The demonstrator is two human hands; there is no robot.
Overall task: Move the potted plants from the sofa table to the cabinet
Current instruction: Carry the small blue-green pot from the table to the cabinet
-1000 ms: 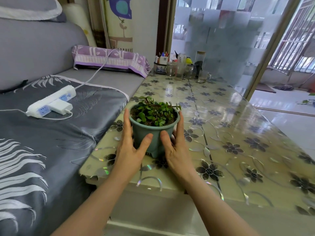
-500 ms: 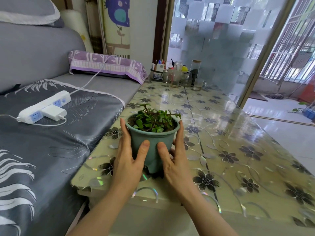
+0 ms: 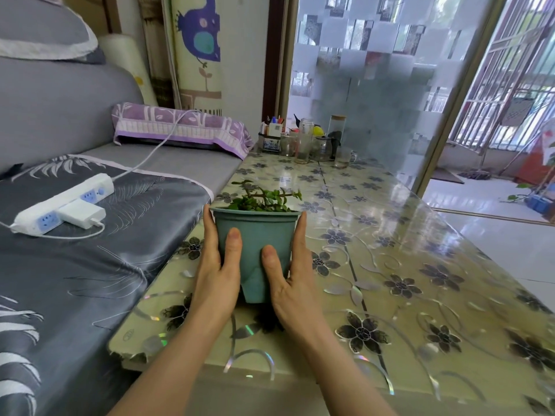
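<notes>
A teal plastic pot (image 3: 255, 235) with a small green succulent (image 3: 264, 199) hangs a little above the sofa table (image 3: 390, 265), near its front left corner. My left hand (image 3: 217, 271) holds the pot's left side, thumb across the front. My right hand (image 3: 289, 277) holds the right side the same way. Fingers of both hands wrap behind the pot and are mostly hidden. The pot's dark shadow lies on the flowered table cover just below it. No cabinet is in view.
A grey sofa (image 3: 75, 265) runs along the table's left edge, with a white power strip (image 3: 63, 205) and charger on it. Jars, glasses and a pen holder (image 3: 303, 142) crowd the table's far end. A frosted glass door (image 3: 375, 85) stands behind; tiled floor lies to the right.
Both hands have lifted the pot off the table and raised it toward the camera. The view now looks at the pot more from the side.
</notes>
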